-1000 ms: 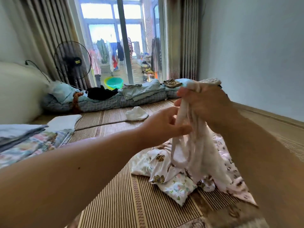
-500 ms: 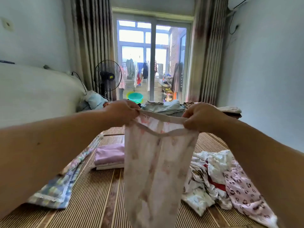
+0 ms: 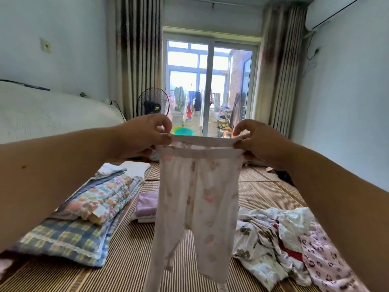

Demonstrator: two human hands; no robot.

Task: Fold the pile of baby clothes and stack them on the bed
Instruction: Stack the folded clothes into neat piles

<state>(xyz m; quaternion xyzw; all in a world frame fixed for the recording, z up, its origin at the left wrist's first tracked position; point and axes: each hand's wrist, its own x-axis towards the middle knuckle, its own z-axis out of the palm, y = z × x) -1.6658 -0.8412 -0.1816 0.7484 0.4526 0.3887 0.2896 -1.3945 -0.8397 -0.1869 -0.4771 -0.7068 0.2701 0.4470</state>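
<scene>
We hold little baby pants (image 3: 197, 197) up in the air over the bed (image 3: 126, 260). Our left hand (image 3: 145, 134) pinches one end of the waistband. Our right hand (image 3: 259, 140) pinches the other end. The legs hang straight down. The messy pile of baby clothes (image 3: 280, 239) lies on the bed, right of the pants. A folded purple piece (image 3: 146, 204) lies left of the pants.
</scene>
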